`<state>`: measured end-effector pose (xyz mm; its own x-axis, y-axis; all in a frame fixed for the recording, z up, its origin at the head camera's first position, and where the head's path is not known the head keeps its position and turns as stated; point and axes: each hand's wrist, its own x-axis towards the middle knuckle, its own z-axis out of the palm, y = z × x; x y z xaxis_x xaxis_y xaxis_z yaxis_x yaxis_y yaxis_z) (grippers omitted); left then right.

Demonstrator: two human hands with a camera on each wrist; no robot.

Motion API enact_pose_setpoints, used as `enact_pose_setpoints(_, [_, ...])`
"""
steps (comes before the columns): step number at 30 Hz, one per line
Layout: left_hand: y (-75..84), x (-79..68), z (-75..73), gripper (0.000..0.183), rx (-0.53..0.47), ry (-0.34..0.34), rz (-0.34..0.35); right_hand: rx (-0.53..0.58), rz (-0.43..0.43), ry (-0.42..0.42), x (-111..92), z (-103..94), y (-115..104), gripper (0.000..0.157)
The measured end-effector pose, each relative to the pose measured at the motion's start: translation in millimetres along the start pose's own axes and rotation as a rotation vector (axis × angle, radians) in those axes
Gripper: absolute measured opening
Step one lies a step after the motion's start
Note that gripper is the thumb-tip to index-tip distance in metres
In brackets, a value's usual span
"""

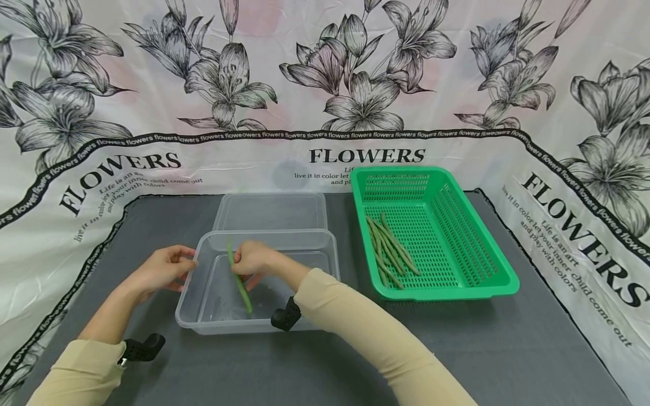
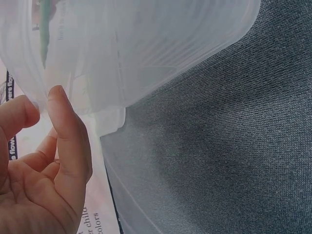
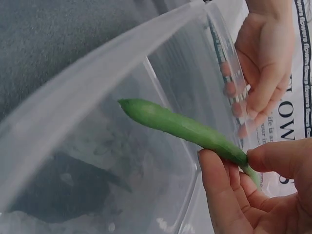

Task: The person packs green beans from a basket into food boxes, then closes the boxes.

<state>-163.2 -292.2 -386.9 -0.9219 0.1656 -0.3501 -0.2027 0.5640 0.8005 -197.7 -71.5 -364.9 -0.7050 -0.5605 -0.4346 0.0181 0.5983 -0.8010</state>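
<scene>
My right hand (image 1: pixel 254 260) pinches a green bean (image 1: pixel 240 285) between thumb and fingertips, over the inside of a clear plastic box (image 1: pixel 332 256). In the right wrist view the bean (image 3: pixel 170 122) slants up to the left, its pointed end free of the fingers. At the box's left side, my left hand (image 1: pixel 165 269) has its fingertips against the outer wall. Those fingertips show through the clear plastic in the right wrist view. The left wrist view has thumb and forefinger of the left hand (image 2: pixel 53 161) apart beside the box wall (image 2: pixel 161 44).
Right of the box stands a green slotted basket (image 1: pixel 487 270) with several long beans (image 1: pixel 391 248) lying at its left side. A clear lid (image 1: pixel 274 210) lies behind the box. Grey cloth (image 1: pixel 325 372) covers the table, and a flower-printed sheet (image 1: pixel 457 107) hangs behind it.
</scene>
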Motion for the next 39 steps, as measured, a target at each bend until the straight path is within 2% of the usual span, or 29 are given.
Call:
enact_pose_setpoints(3, [-0.3, 0.5, 0.3, 0.053, -0.004, 0.001, -0.004, 0.013, -0.006, -0.018, 1, 3.5, -1, 0.041])
enact_pose_setpoints(6, [-0.6, 0.7, 0.2, 0.052, -0.003, 0.005, -0.001, 0.027, -0.009, -0.026, 2, 6.0, -1, 0.039])
enact_pose_setpoints(11, [-0.6, 0.8, -0.4, 0.052, -0.004, 0.005, 0.006, 0.070, 0.000, 0.005, 1, 6.7, -1, 0.009])
enact_pose_setpoints(12, [-0.5, 0.8, -0.6, 0.052, -0.006, 0.004, 0.007, 0.066, -0.003, 0.012, 1, 6.2, -1, 0.008])
enact_pose_setpoints(13, [-0.3, 0.7, -0.6, 0.052, -0.007, 0.004, 0.008, 0.064, -0.005, 0.021, 0, 5.3, -1, 0.016])
enact_pose_setpoints(16, [-0.4, 0.3, -1.1, 0.053, -0.007, 0.003, 0.005, 0.011, -0.017, 0.029, -2, 2.2, 0, 0.023])
enact_pose_setpoints(20, [-1.2, -0.8, -1.5, 0.054, -0.007, 0.002, 0.003, -0.100, -0.054, 0.041, -1, -3.4, 1, 0.023])
enact_pose_setpoints(25, [-2.1, -2.8, -1.5, 0.053, -0.007, 0.001, 0.005, -0.287, -0.172, 0.054, -2, -14.9, 1, 0.022])
enact_pose_setpoints(30, [-1.0, -3.5, -0.8, 0.053, -0.008, 0.000, 0.014, -0.468, -0.279, 0.132, -6, -30.3, -2, 0.018])
enact_pose_setpoints(35, [0.6, -2.9, 0.4, 0.054, -0.007, -0.003, 0.019, -0.558, -0.336, 0.201, -11, -45.8, -6, 0.017])
enact_pose_setpoints(39, [-0.2, -2.0, 0.9, 0.054, -0.005, -0.004, 0.020, -0.594, -0.349, 0.218, -15, -58.0, -6, 0.019])
